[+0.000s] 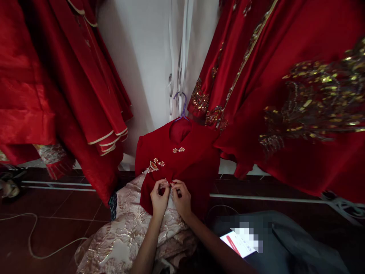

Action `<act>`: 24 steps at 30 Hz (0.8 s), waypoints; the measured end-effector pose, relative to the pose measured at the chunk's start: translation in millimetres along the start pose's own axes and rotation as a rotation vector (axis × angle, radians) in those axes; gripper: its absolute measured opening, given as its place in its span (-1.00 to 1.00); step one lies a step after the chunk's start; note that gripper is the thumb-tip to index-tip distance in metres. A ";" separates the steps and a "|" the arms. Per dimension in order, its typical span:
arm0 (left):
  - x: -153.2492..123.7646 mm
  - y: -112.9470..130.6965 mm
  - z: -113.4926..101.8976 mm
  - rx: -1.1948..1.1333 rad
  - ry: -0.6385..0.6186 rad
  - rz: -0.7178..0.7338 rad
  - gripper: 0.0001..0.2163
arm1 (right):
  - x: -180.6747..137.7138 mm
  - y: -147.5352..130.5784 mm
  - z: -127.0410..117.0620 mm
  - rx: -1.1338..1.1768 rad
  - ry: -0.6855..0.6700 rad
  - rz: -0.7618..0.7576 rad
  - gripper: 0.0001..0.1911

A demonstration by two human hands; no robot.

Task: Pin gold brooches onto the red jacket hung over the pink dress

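A dark red jacket (196, 152) hangs on a thin purple hanger (184, 108). A beaded flower clasp (178, 150) sits below its neckline, and a jewelled fan-shaped ornament (153, 166) lies on its chest at the left. My left hand (159, 196) pinches the jacket at its front opening, thumb and fingertips together. Close beside it, almost touching, my right hand (181, 196) pinches the other side of the opening. Small shiny bits show at the fingertips, too small to make out. The jacket's lower front is partly hidden behind my hands.
Pale pink brocade fabric (125, 228) lies under my forearms. Red garments (85, 76) hang at the left, and a sequinned red garment (285, 160) at the right. A lit phone (236, 243) rests on grey cloth (273, 232). A cable (34, 243) runs over the tiled floor.
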State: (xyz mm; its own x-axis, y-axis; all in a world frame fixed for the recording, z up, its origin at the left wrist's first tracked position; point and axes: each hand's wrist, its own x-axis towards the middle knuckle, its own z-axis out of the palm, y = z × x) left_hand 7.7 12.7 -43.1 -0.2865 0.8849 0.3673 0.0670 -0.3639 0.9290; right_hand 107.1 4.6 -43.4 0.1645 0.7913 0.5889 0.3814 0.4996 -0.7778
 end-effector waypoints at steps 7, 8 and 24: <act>-0.5 -3.5 -2.1 0.063 -0.013 0.062 -0.77 | -0.8 6.3 0.2 -0.023 -0.009 -0.073 -0.82; -0.6 -2.8 -2.2 0.066 -0.012 0.072 -0.78 | -1.0 6.4 -0.1 -0.017 -0.006 -0.079 -0.81; 0.2 -4.6 -4.7 0.066 -0.070 0.099 -0.80 | -2.8 8.5 0.5 0.029 0.043 -0.047 -0.86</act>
State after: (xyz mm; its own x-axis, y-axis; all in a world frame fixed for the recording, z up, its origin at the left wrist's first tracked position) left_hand 2.8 13.1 -47.5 -0.2085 0.8646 0.4572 0.1552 -0.4323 0.8883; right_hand 109.4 6.8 -51.8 0.1862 0.7510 0.6335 0.3636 0.5464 -0.7545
